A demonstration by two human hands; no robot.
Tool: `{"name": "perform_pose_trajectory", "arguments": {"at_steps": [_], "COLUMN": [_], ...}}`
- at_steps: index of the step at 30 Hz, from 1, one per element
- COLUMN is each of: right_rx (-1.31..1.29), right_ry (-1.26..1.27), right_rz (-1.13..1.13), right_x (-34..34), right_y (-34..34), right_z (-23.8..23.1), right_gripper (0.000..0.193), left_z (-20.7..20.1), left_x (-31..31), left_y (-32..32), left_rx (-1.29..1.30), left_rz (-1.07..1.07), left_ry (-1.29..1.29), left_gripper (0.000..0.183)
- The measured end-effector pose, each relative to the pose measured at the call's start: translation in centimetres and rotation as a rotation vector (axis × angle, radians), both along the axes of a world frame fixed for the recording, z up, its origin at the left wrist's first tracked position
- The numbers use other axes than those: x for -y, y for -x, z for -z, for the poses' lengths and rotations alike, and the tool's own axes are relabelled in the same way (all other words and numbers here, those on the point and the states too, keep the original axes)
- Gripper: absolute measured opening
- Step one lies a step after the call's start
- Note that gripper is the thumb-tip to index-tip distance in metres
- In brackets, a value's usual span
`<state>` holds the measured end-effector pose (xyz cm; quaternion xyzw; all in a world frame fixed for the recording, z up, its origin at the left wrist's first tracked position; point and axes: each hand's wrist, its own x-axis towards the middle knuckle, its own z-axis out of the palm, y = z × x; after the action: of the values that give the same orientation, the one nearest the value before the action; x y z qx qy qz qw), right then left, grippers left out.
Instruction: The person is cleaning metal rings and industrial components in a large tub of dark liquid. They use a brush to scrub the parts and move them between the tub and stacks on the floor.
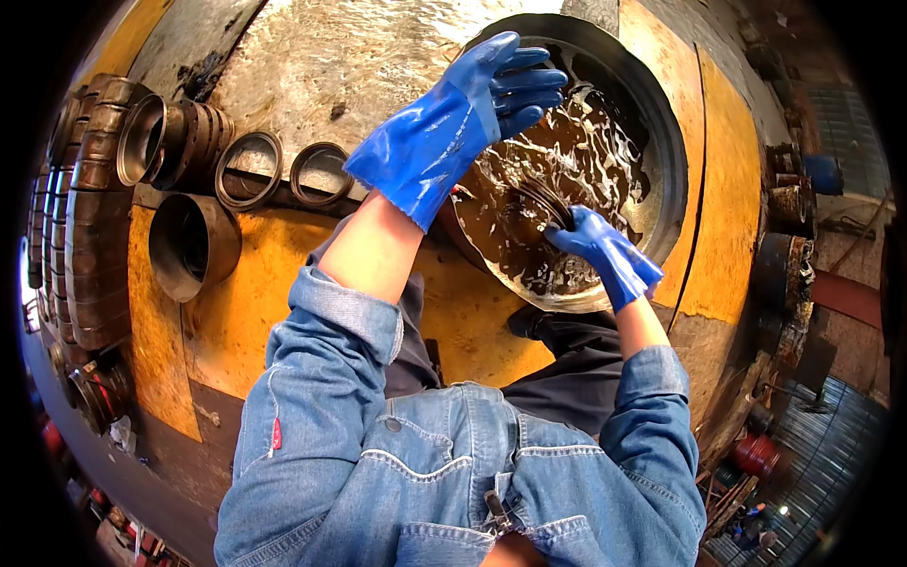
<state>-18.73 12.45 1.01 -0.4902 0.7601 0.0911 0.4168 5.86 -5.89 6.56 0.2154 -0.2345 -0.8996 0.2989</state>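
Observation:
A round dark metal tub [669,170] of frothy brown liquid [576,180] lies in front of me. My right hand [597,248], in a blue rubber glove, is closed around a bundle of thin, curved dark metal rings [542,197] at the near part of the tub. Their far ends are in or just over the liquid; I cannot tell which. My left hand [491,99], also gloved in blue, hangs over the tub's left rim. Its fingers are stretched out with nothing visible in them.
Left of me, metal rings [249,170] stand on edge beside a wide metal cylinder [194,248]. Stacked dark cylindrical parts [104,217] rise farther left. Yellowish boards [727,189] lie around the tub. Rusty cylinders [786,269] stand at the right.

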Motion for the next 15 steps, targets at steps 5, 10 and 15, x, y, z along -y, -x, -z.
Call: {"name": "perform_pose_trajectory", "arguments": {"at_steps": [5,10,15], "right_rx": [-0.266,0.138,0.053], "right_ry": [0.123,0.269,0.024], "right_rz": [-0.16,0.227,0.036], "right_x": [4.5,1.5,0.3], "right_y": [-6.2,-4.2,0.1], "right_z": [0.9,-2.3,3.0], "right_gripper": [0.043,0.032,0.046], "left_z": [-0.4,0.4,0.8], "left_x": [-1.0,-1.2,-1.3], "left_y": [1.1,-0.2,0.0], "left_rx": [0.131,0.022,0.051], "left_rz": [0.02,-0.021,-0.026], "left_ry": [0.105,0.113,0.052], "left_gripper": [0.051,0.05,0.048]}}
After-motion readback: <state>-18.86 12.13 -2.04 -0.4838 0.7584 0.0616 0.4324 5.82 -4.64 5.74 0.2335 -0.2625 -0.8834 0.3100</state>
